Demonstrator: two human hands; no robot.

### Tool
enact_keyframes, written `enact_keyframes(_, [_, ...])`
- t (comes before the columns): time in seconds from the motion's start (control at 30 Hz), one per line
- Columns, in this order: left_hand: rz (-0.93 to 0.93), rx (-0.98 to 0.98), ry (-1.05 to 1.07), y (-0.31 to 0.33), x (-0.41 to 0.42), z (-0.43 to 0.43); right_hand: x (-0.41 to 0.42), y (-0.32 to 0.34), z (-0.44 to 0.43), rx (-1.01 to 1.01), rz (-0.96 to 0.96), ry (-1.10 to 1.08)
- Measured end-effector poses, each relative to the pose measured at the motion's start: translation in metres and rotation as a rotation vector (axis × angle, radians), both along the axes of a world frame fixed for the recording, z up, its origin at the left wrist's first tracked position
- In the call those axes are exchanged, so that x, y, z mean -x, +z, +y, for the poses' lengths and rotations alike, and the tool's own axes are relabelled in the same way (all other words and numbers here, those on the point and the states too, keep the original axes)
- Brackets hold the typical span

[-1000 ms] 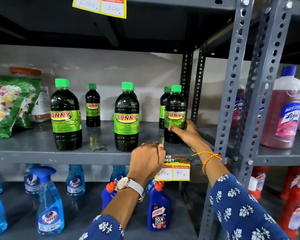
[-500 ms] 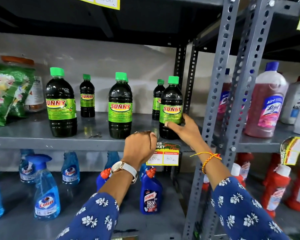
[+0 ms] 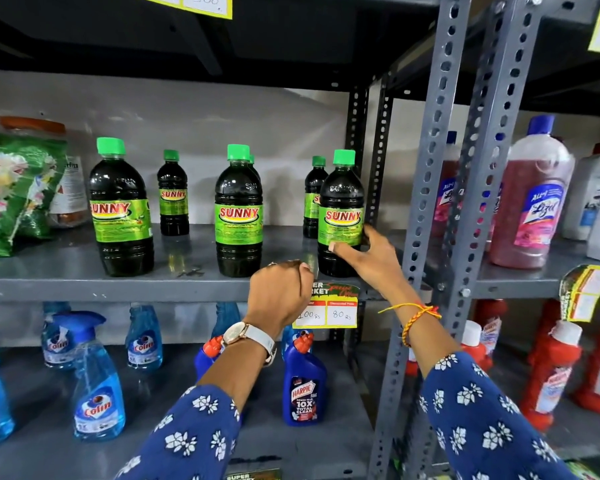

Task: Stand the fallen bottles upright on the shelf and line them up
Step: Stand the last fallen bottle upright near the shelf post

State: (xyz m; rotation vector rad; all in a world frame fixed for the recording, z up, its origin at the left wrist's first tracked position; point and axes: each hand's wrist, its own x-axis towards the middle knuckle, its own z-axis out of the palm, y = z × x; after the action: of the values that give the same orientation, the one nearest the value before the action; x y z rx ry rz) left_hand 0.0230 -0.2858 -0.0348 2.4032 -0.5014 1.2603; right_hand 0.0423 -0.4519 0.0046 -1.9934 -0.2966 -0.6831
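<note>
Three large dark Sunny bottles with green caps stand upright along the front of the grey shelf (image 3: 66, 271): left (image 3: 120, 209), middle (image 3: 238, 216) and right (image 3: 341, 216). Smaller Sunny bottles stand behind them (image 3: 173, 195) (image 3: 314, 199), and another is mostly hidden behind the middle one. My right hand (image 3: 369, 259) wraps the lower right side of the right bottle, thumb on the label's bottom edge. My left hand (image 3: 279, 296) is a closed fist at the shelf's front edge, holding nothing visible.
A green packet (image 3: 11, 192) and a jar (image 3: 68, 188) sit at the shelf's left end. A price tag (image 3: 326, 306) hangs from the edge. Steel uprights (image 3: 426, 202) stand close to the right bottle. Lizol bottles (image 3: 534, 199) fill the neighbouring shelf; Colin sprays (image 3: 97, 393) and Harpic (image 3: 303, 393) stand below.
My right hand has slid up from the right bottle's base to its label. The left fist stays at the shelf edge. The view has shifted slightly.
</note>
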Motion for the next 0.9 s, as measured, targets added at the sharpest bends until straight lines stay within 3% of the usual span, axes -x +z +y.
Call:
enact_keyframes(0.23, [-0.004, -0.001, 0.011, 0.000, 0.000, 0.001, 0.001, 0.002, 0.001, -0.005, 0.010, 0.006])
enact_keyframes(0.33, [-0.001, 0.105, -0.138, 0.003, 0.011, 0.008, 0.009, 0.006, 0.002, -0.063, 0.032, 0.019])
enact_keyframes(0.43, [-0.029, 0.421, -0.291, -0.010, 0.036, 0.042, 0.024, -0.001, 0.010, -0.023, -0.224, 0.006])
enact_keyframes(0.53, [-0.309, 0.503, -0.145, -0.021, 0.052, 0.105, 0.043, -0.001, 0.044, -0.039, -0.571, 0.039])
enact_keyframes(0.63, [-0.448, 0.621, 0.058, 0.000, 0.048, 0.168, 0.041, 0.011, 0.091, 0.044, -0.695, 0.066])
enact_keyframes(0.73, [-0.327, 0.698, 0.143, 0.029, 0.032, 0.214, 0.025, 0.020, 0.131, -0.052, -0.395, 0.088])
enact_keyframes(0.83, [0.039, 0.646, 0.174, 0.038, 0.009, 0.241, 0.006, 0.018, 0.145, -0.148, 0.032, 0.159])
enact_keyframes(0.9, [0.285, 0.591, 0.173, 0.036, 0.000, 0.250, -0.006, 0.014, 0.145, -0.126, 0.158, 0.314])
